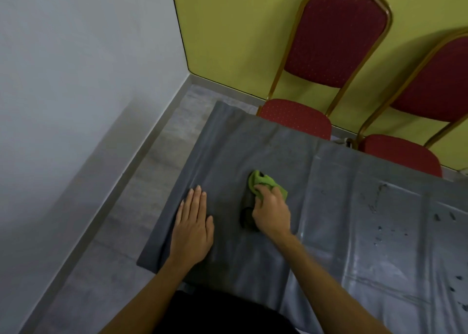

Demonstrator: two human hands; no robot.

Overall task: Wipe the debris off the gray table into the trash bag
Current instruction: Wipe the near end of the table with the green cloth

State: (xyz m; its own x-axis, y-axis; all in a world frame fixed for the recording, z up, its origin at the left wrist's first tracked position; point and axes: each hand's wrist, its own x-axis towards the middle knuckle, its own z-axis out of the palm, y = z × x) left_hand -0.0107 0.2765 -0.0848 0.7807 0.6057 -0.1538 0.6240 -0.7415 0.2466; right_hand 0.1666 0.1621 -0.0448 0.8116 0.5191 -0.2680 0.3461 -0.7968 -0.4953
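Observation:
The gray table (329, 207) fills the middle and right of the view under a shiny gray cover. My right hand (272, 211) is closed on a green cloth (262, 181) and presses it onto the tabletop near the left end. A dark heap (247, 216) lies just left of that hand, touching the cloth. My left hand (193, 225) lies flat, fingers apart, on the table's left end and holds nothing. Dark debris specks (390, 230) are scattered over the right part of the table. No trash bag can be made out for sure.
Two red padded chairs with gold frames (336, 37) (430, 90) stand against the yellow wall behind the table. A gray floor (121, 207) and a white wall (76, 80) lie to the left. The table's left edge (162, 219) drops off beside my left hand.

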